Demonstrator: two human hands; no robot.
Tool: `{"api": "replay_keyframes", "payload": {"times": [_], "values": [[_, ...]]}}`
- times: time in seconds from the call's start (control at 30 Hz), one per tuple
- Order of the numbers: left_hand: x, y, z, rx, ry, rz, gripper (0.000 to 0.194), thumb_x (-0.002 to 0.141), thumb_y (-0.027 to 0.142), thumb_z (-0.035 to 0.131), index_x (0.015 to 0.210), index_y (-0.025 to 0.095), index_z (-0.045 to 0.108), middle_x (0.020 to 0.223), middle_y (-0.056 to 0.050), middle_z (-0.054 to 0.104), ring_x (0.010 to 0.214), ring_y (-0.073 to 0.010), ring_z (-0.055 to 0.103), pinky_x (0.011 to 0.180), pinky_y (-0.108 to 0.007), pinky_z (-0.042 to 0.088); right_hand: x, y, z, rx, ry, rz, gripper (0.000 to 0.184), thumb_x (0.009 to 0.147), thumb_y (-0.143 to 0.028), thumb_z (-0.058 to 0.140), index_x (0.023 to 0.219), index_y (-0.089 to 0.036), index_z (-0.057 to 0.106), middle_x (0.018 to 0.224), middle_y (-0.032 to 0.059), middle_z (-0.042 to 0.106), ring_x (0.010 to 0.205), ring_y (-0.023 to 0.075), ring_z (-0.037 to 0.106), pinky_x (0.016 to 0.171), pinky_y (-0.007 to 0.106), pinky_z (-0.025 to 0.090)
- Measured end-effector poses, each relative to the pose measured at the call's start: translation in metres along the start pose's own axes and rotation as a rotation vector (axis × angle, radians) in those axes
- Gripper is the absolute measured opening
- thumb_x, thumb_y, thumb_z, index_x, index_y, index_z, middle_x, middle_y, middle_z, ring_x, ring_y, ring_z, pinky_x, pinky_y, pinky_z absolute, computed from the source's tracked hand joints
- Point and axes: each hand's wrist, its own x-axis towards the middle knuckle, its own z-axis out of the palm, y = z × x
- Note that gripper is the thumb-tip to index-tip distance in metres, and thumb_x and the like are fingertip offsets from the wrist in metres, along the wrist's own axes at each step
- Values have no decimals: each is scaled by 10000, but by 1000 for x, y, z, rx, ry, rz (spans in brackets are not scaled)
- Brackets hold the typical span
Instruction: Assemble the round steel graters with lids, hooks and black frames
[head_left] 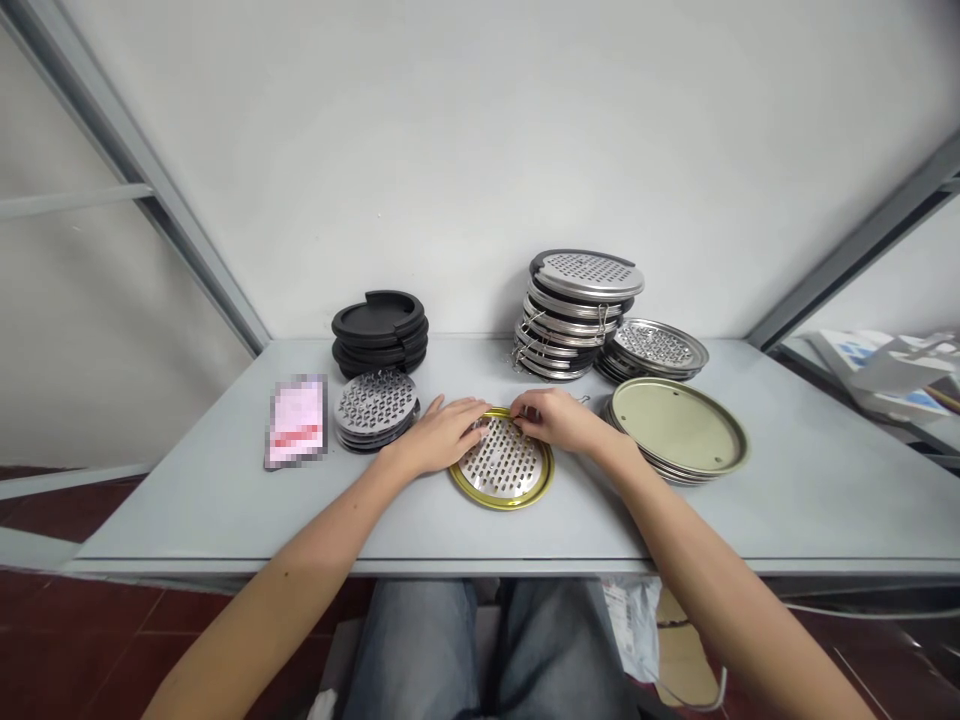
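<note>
A perforated metal grater disc [501, 462] lies in a shiny yellow-green round tray [501, 502] near the table's front. My left hand [446, 432] rests over the tray's far left rim. Its fingers are stretched out and partly spread, with the thumb nearby. At the far right rim my right hand [559, 418] has its fingertips pinched together, touching the disc's edge. Whatever is in that pinch, if anything, is hidden. A small wire clip [583, 399] lies just beyond my right hand.
Left are grater discs [375, 405], black rings [379, 325] and a blurred pink packet [296, 420]. Behind stands a tall stack of graters [581, 310] with wire clips. At right are another grater stack [660, 345] and olive round trays [679, 425]. A wall [465, 180] closes the back.
</note>
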Motion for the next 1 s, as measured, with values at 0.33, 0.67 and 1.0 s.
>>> {"api": "replay_keyframes", "payload": {"times": [0.33,0.67,1.0], "values": [[1,-1,1,9,-5,-4,411,989,366,352,1388,277,396,1467,-53,436,1379,-207,351,1149,-533,183,1,-6,-5,-40,-43,8,139,791,-193,533,830,-168,665,685,16,605,613,121,490,603,232,323],[0,3,0,35,11,8,401,994,361,339,1385,295,398,1454,-47,453,1362,-208,371,1136,-543,199,2,-4,-4,-53,-93,-8,139,746,-168,520,759,-175,658,664,9,596,608,117,456,601,231,302],[1,2,0,32,23,18,393,993,366,340,1373,294,410,1437,-44,473,1352,-206,380,1133,-527,205,2,-9,-5,-78,-100,4,129,729,-154,515,729,-172,643,655,18,592,599,119,441,589,237,291]]}}
